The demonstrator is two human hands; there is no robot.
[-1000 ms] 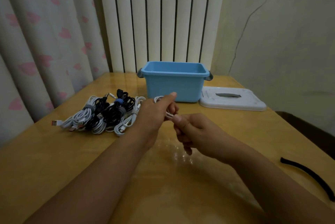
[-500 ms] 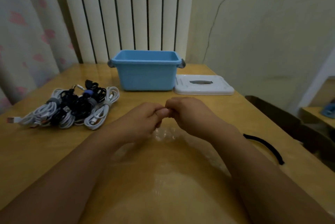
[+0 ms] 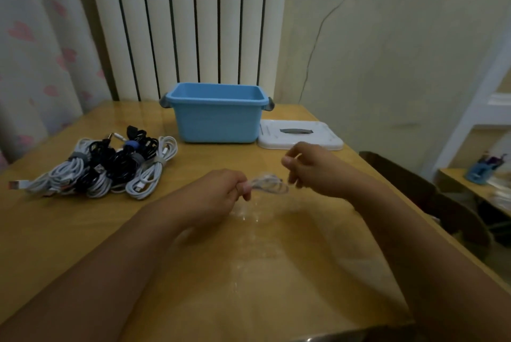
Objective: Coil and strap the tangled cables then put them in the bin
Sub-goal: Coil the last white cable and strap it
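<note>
A small coil of white cable hangs between my hands just above the table's middle. My left hand pinches the coil's left end. My right hand is closed to the right of the coil, fingers pinched together; a blurred bit of the cable seems to run into it. A pile of strapped white and black cables lies on the table at the left. The open blue bin stands behind, near the radiator, and looks empty from here.
The bin's white lid lies flat to the right of the bin. The wooden table ends at its right edge near a dark chair. A curtain hangs at the left, a white radiator behind.
My hands, pressed together half a second ago, have drawn apart, and the white coil now shows between them. My right hand rose to the right. The view has shifted too.
</note>
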